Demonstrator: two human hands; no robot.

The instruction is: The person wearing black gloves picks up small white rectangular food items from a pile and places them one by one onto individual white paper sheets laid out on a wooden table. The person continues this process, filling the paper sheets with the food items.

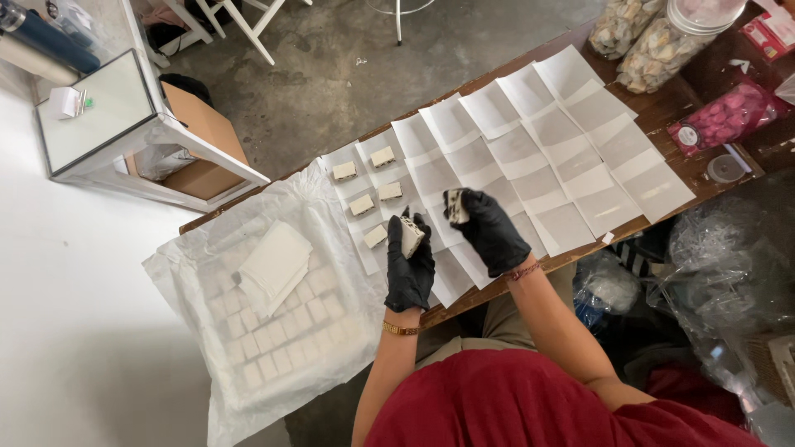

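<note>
Left hand [409, 269] in black glove clamped a small pale rectangular block [411, 236], long axis tilted up-left, above the table's near edge [464, 300]. Right hand [489, 232] gripped another pale block [456, 206] just right; white paper sheets [571, 165] beyond lay open.

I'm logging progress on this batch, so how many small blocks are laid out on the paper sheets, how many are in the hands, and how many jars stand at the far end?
Blocks lying on paper sheets: 5
Blocks held, one in the left hand and one in the right hand: 2
Jars at the table's far end: 2
Total: 9
</note>
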